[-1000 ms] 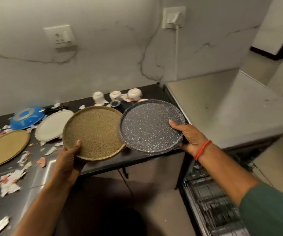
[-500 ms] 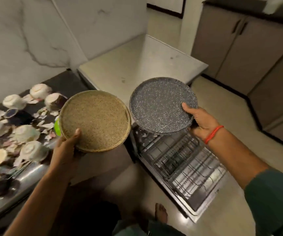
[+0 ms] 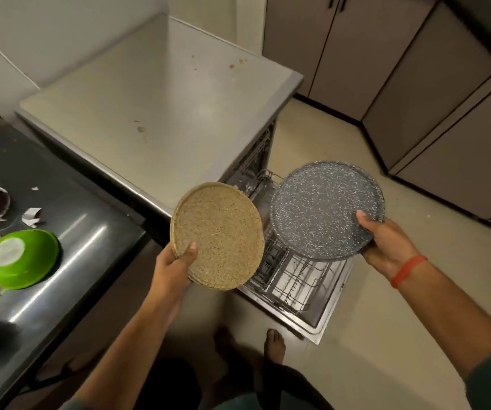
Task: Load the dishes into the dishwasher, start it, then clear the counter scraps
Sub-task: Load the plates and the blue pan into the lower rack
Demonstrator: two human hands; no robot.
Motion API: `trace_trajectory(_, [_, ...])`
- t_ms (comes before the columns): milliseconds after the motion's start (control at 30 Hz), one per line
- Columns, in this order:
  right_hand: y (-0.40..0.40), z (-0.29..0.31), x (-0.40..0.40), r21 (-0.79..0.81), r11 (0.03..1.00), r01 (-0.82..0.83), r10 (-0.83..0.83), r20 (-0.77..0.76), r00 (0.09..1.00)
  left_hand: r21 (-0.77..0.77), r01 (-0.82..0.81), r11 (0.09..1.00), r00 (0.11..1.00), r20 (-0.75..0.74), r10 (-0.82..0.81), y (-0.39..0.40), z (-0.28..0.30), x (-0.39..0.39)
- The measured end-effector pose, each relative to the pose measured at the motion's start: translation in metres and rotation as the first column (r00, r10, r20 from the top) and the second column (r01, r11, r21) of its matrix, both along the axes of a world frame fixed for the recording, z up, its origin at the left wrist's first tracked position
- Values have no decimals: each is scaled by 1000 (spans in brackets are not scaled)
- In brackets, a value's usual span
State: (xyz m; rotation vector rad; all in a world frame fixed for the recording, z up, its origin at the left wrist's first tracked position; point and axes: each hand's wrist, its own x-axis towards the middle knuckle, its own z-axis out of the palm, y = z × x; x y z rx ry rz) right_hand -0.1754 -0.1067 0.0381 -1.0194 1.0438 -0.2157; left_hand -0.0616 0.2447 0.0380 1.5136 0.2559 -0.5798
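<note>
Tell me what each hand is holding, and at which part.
The left hand grips the tan plate at its near rim. The right hand grips the grey speckled plate at its near right rim.

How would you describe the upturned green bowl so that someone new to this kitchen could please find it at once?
Start at the dark glossy counter left of the open dishwasher. Near its front edge, among torn white scraps, sits the round green plastic bowl, upside down with its pale base ring facing up. It is the only bright green item there; the dishes beside it are dark or white.
</note>
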Motion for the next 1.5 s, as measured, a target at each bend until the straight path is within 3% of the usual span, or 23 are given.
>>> trace_trajectory(367, [-17, -113, -3, -140, 987, -76, 48, -194, 980, 145, -38, 989, 989, -137, 58, -48, -103, 3])
trace_trajectory(567, [-29, -208, 3, -194, 948, -251, 177, -334, 926, 209, -97, 973, 976, -173, 135, -70, -172, 2])
trace_trajectory(733, [-29, -255, 8, -345, 796, -497, 305, -481, 822, 250, -94, 964, 959, -237, 155, -80, -216, -8])
trace_trajectory(1000, [-12, -315, -3, -385, 574, -723, 394, -644, 656, 328, -75, 942, 961, -229, 156, -80, -259, -15])
trace_trajectory(1133, [-2, -333, -11, -381, 529, -758, 392, -682, 617, 348, -76, 935, 959, -232, 164, -83, -270, -13])
trace_trajectory(1500, [18, -370, -24, -414, 518, -748, 345, -699, 626, 320, -13, 947, 977, -199, 81, -74, -286, -15])
